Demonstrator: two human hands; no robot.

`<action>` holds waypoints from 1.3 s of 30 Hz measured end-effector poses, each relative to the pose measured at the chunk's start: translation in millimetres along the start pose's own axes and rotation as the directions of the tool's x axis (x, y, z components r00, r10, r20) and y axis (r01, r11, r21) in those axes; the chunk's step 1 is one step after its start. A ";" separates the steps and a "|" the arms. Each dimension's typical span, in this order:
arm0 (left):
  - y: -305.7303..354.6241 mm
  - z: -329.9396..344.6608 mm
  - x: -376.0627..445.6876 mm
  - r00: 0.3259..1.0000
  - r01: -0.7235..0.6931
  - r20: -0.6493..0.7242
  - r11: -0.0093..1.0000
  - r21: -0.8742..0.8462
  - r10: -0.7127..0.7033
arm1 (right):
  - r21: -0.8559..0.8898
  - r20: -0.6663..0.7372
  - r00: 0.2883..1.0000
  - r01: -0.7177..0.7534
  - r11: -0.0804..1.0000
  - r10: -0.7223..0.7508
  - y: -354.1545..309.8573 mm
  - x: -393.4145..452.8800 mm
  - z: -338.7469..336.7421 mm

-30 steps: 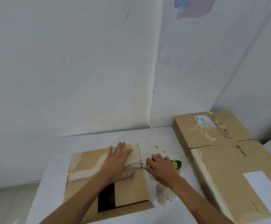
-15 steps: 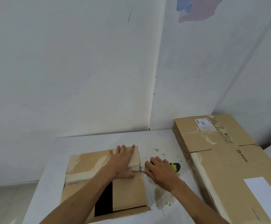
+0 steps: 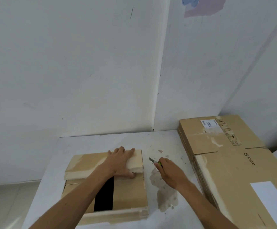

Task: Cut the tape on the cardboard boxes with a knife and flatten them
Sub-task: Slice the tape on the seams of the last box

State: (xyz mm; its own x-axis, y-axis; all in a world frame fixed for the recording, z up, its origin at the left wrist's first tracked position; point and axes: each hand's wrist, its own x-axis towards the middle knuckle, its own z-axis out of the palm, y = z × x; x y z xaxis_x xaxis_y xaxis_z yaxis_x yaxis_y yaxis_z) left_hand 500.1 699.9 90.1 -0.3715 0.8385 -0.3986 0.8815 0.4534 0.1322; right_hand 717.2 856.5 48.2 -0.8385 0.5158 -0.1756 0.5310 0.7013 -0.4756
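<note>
A small cardboard box lies on the white table, with pale tape across its top seam and a black rectangle on its near flap. My left hand presses flat on the far flap, fingers straight, thumb at the seam. To the right of the box, my right hand grips a knife with a yellow-green handle. Its blade points up and to the left, clear of the box's right edge.
A stack of flattened cardboard boxes fills the right side of the table, with white labels on top. Walls meet in a corner right behind the table. Worn stains mark the tabletop between box and stack.
My right hand has pulled the knife away from the tape seam at the box's right edge, and the blade is now in the open. My left hand slid further onto the far flap.
</note>
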 end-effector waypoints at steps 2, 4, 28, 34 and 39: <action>-0.2 1.7 -1.0 0.999 0.041 -0.005 0.999 0.018 -0.041 | 0.284 0.051 0.989 -0.150 0.947 0.141 -6.9 -4.1 7.3; -0.8 0.7 0.1 0.994 0.106 -0.031 0.994 0.028 -0.105 | 0.411 0.145 0.959 -0.283 0.867 0.244 -11.0 -7.5 12.1; -75.3 0.8 -63.0 0.942 0.336 0.054 0.930 -0.148 -0.332 | 0.200 0.348 0.812 -0.553 0.809 0.469 7.7 -12.7 67.0; -68.7 5.3 -68.4 0.935 0.348 -0.001 0.920 -0.182 -0.354 | 0.299 0.303 0.801 -0.594 0.747 0.516 10.4 -12.6 56.9; -58.4 3.3 -62.7 0.910 0.400 -0.032 0.896 -0.191 -0.413 | 0.622 0.145 0.843 -0.485 0.615 0.518 -11.2 -4.1 34.6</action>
State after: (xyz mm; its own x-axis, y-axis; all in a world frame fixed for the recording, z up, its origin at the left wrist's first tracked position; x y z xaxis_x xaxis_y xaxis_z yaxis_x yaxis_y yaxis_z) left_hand 472.9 619.8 104.4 -0.7119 0.5853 -0.3882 0.5854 0.7999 0.1324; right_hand 710.5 829.6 24.4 -0.4493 0.7266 -0.5198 0.6573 -0.1252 -0.7431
